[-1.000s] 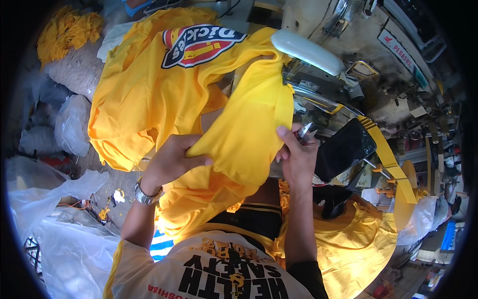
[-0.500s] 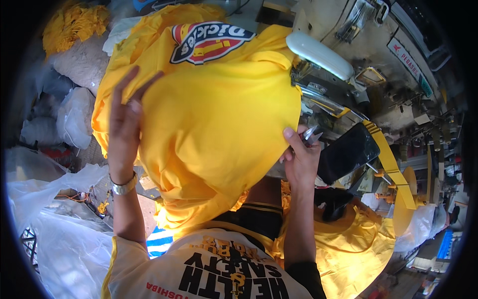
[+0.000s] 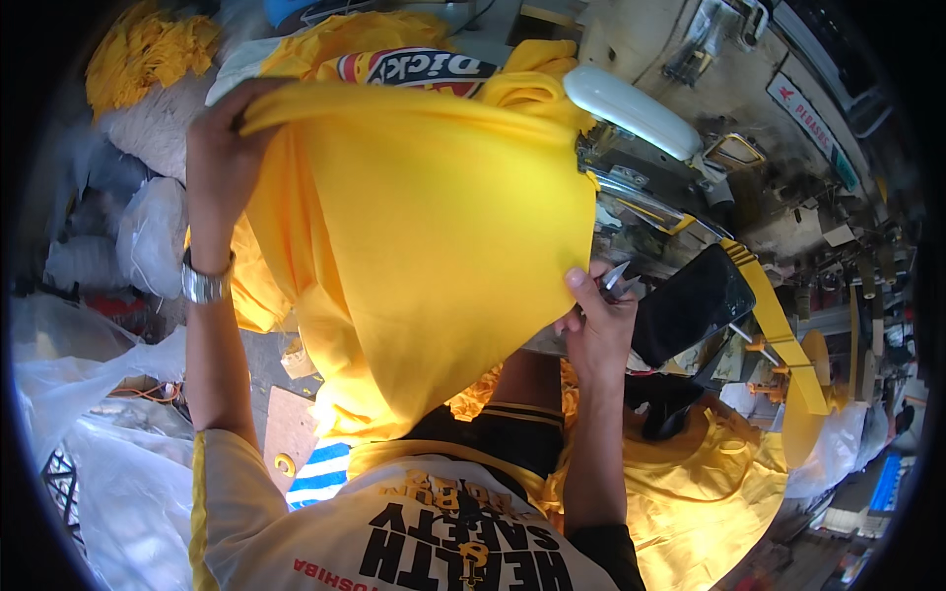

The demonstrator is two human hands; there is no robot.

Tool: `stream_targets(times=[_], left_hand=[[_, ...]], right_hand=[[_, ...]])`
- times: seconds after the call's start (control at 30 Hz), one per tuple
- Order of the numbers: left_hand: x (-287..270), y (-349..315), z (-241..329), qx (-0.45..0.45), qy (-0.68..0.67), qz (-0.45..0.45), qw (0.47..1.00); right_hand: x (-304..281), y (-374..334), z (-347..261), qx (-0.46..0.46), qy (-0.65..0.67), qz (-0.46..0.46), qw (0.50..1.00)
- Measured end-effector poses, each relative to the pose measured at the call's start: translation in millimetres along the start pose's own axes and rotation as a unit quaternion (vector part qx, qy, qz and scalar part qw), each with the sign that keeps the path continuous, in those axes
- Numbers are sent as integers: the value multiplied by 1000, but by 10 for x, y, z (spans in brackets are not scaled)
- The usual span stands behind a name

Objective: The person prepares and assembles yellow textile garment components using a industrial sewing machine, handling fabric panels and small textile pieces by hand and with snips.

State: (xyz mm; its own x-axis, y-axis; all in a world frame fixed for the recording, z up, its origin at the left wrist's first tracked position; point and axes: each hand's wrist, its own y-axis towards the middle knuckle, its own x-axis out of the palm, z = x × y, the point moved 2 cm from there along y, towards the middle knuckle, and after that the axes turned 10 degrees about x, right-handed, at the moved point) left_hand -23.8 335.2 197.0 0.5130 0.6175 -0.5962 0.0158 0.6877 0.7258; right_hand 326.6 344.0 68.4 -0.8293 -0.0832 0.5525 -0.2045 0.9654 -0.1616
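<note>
Yellow fabric [image 3: 424, 217], crosswise between both hands [image 3: 222, 163] [image 3: 601, 320], edges in their grip, long axis unclear.

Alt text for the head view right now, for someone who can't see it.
A person's left hand holds up a fold of yellow fabric at a sewing machine, while the right hand holds snips and touches the fabric's edge. A phone is beside that hand.

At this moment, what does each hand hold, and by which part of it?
The left hand grips the yellow cloth by its raised upper-left edge. The right hand pinches its right edge and holds metal snips, their gripped part hidden.
</note>
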Motion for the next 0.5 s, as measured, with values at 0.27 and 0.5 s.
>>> stream_targets(times=[0.27, 0.5], left_hand=[[114, 674, -180, 103, 30, 13, 994], [482, 1178, 187, 258, 166, 67, 949]], right_hand=[[-12, -10, -59, -25, -50, 35, 998], [96, -78, -127, -98, -126, 56, 986]])
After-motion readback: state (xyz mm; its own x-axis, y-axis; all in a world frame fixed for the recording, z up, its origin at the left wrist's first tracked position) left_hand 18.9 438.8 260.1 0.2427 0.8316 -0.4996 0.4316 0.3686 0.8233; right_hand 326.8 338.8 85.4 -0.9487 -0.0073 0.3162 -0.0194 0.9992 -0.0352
